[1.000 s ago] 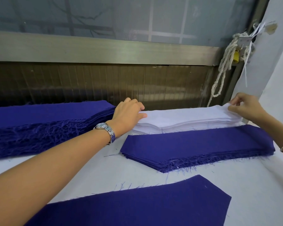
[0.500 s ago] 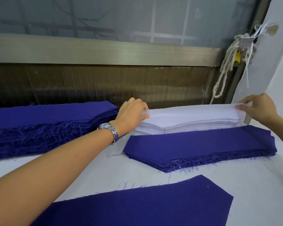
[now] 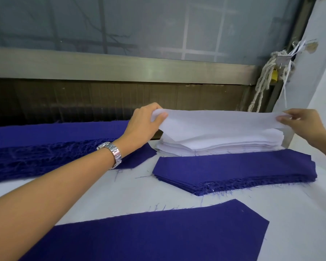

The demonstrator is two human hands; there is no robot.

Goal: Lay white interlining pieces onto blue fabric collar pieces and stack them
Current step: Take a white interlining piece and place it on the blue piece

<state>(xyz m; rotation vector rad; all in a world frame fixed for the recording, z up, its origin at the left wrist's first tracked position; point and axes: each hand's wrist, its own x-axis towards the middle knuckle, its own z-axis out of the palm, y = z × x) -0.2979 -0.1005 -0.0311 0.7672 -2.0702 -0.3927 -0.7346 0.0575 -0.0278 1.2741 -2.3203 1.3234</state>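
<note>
Ahead of you a frosted window (image 3: pixel 158 25) runs across the wall, with a metal sill (image 3: pixel 120 66) along its lower edge and dark ribbed panelling (image 3: pixel 102 98) below that. At the right, a knotted white rope (image 3: pixel 265 78) hangs beside the frame, near a pale wall (image 3: pixel 324 53).

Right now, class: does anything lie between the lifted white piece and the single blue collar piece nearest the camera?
Yes: the blue stack lies between the lifted interlining piece and the single blue piece.
</note>
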